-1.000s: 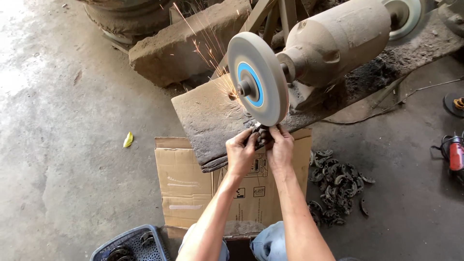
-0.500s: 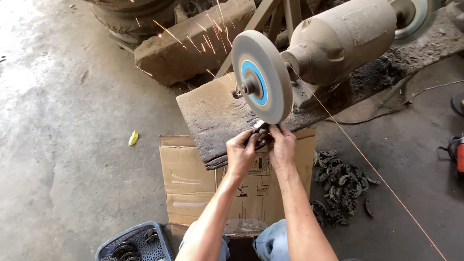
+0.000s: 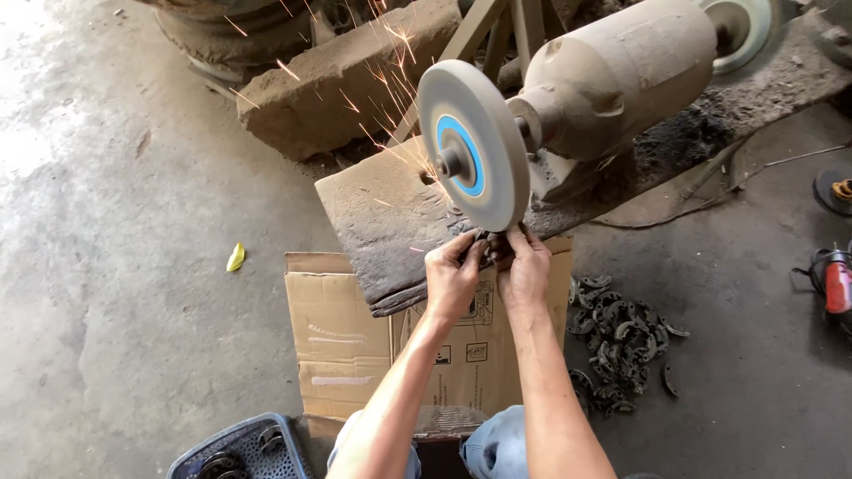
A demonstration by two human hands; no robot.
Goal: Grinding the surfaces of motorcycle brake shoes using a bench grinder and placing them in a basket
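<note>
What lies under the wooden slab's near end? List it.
Under the wooden slab sits a flattened cardboard box on the concrete floor. Both hands, left and right, cover part of it; anything further beneath is hidden.

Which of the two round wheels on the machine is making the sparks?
The near grinding wheel, the one with the blue centre just above both hands. Sparks fly from it; the far wheel shows none.

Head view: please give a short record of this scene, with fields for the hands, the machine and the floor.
left hand: pinches a small dark piece, mostly hidden, at the wheel's lower edge
right hand: grips the same piece
grinding wheel: grey, blue centre, sparks above
cardboard box: beneath the forearms
metal parts: dark heap on floor, right
basket: blue, bottom left
</note>
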